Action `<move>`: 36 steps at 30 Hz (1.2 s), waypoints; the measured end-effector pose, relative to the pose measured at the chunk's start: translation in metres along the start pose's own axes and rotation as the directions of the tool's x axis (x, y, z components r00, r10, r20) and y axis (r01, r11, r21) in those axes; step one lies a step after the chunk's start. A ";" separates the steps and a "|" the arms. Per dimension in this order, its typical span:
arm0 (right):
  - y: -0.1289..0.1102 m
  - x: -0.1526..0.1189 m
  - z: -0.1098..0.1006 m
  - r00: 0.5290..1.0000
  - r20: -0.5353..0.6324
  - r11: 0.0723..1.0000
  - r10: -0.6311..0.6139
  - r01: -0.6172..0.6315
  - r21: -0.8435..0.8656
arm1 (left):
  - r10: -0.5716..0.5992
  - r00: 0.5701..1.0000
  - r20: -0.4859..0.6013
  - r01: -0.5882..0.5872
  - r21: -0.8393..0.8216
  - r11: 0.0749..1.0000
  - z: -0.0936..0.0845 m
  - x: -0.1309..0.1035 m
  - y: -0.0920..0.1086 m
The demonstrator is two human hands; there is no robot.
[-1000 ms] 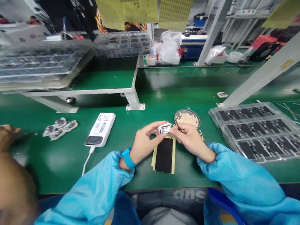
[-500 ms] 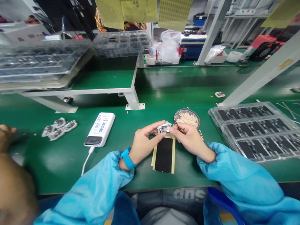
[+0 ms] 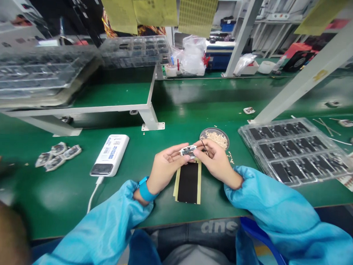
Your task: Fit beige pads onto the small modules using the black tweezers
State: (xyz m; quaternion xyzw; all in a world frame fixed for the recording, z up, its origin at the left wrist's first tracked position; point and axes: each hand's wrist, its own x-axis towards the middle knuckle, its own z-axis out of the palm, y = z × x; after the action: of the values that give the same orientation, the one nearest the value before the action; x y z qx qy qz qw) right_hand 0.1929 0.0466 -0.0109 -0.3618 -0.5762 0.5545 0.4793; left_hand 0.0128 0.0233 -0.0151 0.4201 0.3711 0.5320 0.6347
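Between the fingertips of my left hand (image 3: 167, 165) is a small white-rimmed part (image 3: 188, 151) with a dark and silvery middle. My right hand (image 3: 216, 159) is closed around thin dark tweezers (image 3: 205, 147), and its thumb touches the right side of the part. Below the hands a black sheet on yellow backing (image 3: 188, 183) lies on the green table. Just behind my right hand stands a round dish (image 3: 215, 137) of small beige pieces, a few of them spilled beside it.
A white power bank (image 3: 110, 155) with a cable and several white-rimmed parts (image 3: 58, 156) lie left. Clear trays (image 3: 297, 150) sit right, near a slanted metal post (image 3: 300, 71). Another person's blurred arm (image 3: 5, 231) is at the left edge.
The whole view has shifted, and most things appear a little further left. The part in my left hand is tilted slightly differently. The other person's arm has drawn back toward the left edge.
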 end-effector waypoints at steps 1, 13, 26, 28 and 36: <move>0.000 0.000 0.000 1.000 0.007 1.000 0.011 -0.011 0.020 | 0.002 1.000 -0.002 -0.002 -0.001 1.000 0.000 0.000 0.000; 0.009 0.003 0.009 0.996 -0.042 0.997 0.073 -0.072 0.034 | 0.059 0.997 -0.058 -0.058 0.022 0.998 0.000 -0.001 -0.005; 0.001 0.005 0.011 0.981 -0.018 0.981 0.192 -0.192 0.031 | 0.062 0.996 -0.070 -0.044 0.238 0.970 0.001 0.002 -0.006; -0.002 0.006 0.013 0.981 -0.041 0.981 0.192 -0.191 0.010 | 0.110 0.989 -0.100 -0.078 0.276 0.958 0.001 0.001 -0.007; 0.008 0.010 0.015 0.988 -0.012 0.988 0.156 -0.156 0.021 | 0.183 0.969 -0.164 -0.124 0.318 0.940 0.001 0.000 -0.010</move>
State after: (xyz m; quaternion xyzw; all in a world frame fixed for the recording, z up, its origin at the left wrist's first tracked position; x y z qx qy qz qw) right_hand 0.1747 0.0522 -0.0162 -0.4046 -0.5373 0.5935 0.4419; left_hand 0.0168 0.0225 -0.0238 0.4880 0.4739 0.5540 0.4800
